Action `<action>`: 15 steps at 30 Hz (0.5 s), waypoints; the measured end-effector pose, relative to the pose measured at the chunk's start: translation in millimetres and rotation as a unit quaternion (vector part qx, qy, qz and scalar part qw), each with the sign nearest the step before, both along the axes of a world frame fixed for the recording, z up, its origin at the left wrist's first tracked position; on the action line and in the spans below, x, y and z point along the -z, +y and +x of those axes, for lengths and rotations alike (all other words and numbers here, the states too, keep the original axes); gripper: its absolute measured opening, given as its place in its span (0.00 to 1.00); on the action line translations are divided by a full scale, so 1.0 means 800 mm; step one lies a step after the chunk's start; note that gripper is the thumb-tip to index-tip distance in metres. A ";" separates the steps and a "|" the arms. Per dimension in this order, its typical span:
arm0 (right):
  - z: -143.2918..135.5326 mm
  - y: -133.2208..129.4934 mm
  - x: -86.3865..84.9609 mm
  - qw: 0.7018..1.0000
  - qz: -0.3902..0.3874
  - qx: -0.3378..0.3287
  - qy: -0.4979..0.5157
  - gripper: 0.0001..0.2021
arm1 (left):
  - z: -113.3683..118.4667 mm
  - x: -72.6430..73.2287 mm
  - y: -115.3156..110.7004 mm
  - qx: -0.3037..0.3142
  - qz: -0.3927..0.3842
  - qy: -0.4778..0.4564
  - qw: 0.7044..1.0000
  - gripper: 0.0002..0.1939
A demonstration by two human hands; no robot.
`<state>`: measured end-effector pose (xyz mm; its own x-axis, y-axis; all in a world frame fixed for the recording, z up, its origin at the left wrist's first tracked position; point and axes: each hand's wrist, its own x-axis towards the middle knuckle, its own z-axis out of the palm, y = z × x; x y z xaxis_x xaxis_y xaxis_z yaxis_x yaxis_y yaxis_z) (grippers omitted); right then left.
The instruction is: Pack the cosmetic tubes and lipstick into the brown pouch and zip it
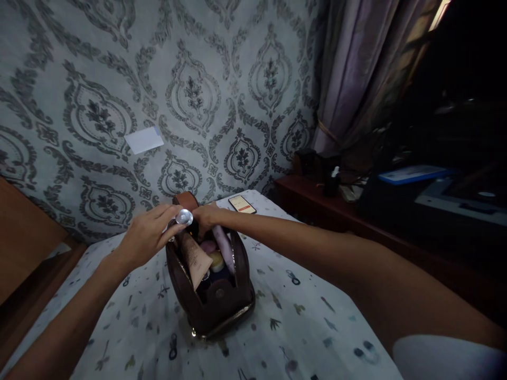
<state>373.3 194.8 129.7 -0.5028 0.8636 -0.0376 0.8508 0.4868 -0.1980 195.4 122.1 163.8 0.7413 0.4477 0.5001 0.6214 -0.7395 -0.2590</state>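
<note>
A brown zip pouch (214,298) stands open on a table covered by a white cloth (309,327) printed with small dark motifs, its mouth facing up and toward the camera. The left hand (147,236) reaches in from the left and pinches a small item with a round silver cap (184,217) between thumb and fingertips, right over the far left edge of the pouch's opening. The right hand (208,215) comes in from the right across the table and rests at the far rim of the pouch, just beside the silver cap; its fingers curl down over the rim, but whether they grip the pouch or something inside cannot be told. Inside the pouch several toiletries stand packed close together: a tan tube (197,258) leaning toward the left side, a pale pink tube (224,247) along the right side, a small round cream-coloured lid (216,259) between them, and a dark round lid (219,292) lower down near the front wall. A gold zip runs round the pouch's lower front edge. Beyond the hands a phone (242,204) lies flat near the table's far edge with its screen lit. The wall behind has grey damask wallpaper with a white card (143,140) stuck to it, and a purple curtain (356,68) hangs at the right above a dark wooden shelf (317,203)
</note>
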 end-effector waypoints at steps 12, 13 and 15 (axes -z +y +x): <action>0.004 0.004 -0.007 0.999 -0.034 -0.025 -0.019 0.27 | 0.002 -0.011 -0.023 0.013 0.077 -0.030 0.996 0.14; 0.005 0.005 -0.007 0.999 -0.038 -0.029 -0.024 0.27 | 0.001 -0.009 -0.024 0.015 0.088 -0.027 0.996 0.13; 0.007 0.008 -0.008 0.998 -0.045 -0.037 -0.031 0.27 | -0.001 -0.006 -0.025 0.019 0.103 -0.029 0.994 0.13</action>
<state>378.8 201.2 136.3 -0.5589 0.8163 -0.1461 0.8256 0.5310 -0.1909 194.8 102.5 168.9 0.7236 0.3026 0.6204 0.6115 -0.6980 -0.3727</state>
